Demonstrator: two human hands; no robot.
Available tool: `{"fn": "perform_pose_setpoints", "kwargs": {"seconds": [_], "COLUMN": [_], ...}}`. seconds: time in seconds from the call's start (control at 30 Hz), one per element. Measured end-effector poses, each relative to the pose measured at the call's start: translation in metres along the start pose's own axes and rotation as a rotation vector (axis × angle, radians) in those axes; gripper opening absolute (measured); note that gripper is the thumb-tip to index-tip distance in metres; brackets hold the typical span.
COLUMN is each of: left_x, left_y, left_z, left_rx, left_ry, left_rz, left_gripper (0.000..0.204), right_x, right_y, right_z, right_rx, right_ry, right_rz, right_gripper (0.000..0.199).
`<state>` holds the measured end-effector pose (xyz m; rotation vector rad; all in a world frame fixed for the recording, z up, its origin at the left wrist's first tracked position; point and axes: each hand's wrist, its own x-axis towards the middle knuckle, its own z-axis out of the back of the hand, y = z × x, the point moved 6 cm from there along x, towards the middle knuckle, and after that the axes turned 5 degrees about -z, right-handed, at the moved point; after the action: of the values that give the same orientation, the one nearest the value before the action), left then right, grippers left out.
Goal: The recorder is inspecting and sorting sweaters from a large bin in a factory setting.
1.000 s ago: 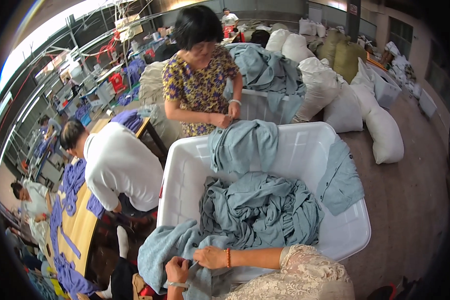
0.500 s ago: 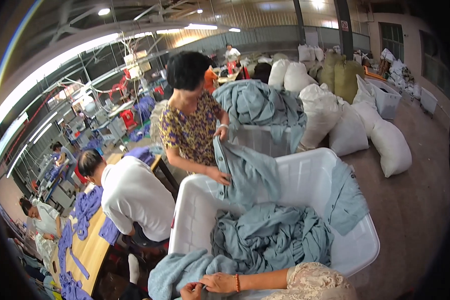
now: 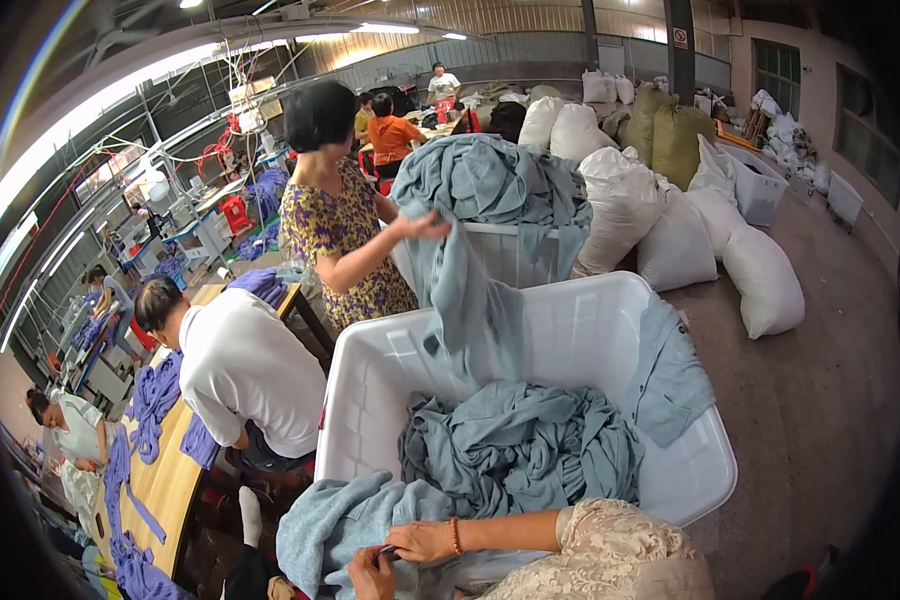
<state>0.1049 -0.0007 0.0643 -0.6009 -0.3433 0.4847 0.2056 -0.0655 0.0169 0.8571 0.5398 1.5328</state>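
At the lower edge, a blue-grey knit garment (image 3: 335,525) is bunched over the near rim of a white plastic bin. My right hand (image 3: 422,541), with an orange bead bracelet at its wrist, rests against this garment, fingers bent in a pinch. Just below it my left hand (image 3: 372,577) is closed too, its fingertips close to the right ones. Between the fingertips shows a small dark thing (image 3: 385,552), too small to name. Inside the white bin (image 3: 370,375) lies a heap of blue-grey garments (image 3: 530,450).
Another garment (image 3: 670,380) hangs over the bin's right rim. Across the bin, a co-worker (image 3: 340,220) stands beside a second bin (image 3: 545,250) piled with knitwear. A seated person (image 3: 250,365) works left at a wooden table (image 3: 175,495) with purple garments. White sacks (image 3: 675,240) stand behind.
The co-worker has turned toward the far bin and raised an arm; the garment they held now hangs blurred over the near bin's far rim. My hands stay pinched together at the near garment.
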Motion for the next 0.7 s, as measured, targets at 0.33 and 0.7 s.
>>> {"fn": "perform_pose_setpoints", "kwargs": {"seconds": [0.33,0.7], "left_x": [-0.002,-0.007], "left_y": [-0.011,0.011], "left_z": [0.003,-0.008], "left_rx": [-0.062,0.009], "left_ry": [-0.037,-0.132], "left_rz": [-0.027,-0.16], "left_gripper": [0.016,0.003], "right_x": [-0.007,-0.006], "right_y": [0.004,0.009], "right_z": [0.002,0.002], "right_rx": [0.063,0.016], "right_ry": [-0.07,-0.23], "right_rz": [-0.054,0.018], "right_gripper": [0.018,0.017]}}
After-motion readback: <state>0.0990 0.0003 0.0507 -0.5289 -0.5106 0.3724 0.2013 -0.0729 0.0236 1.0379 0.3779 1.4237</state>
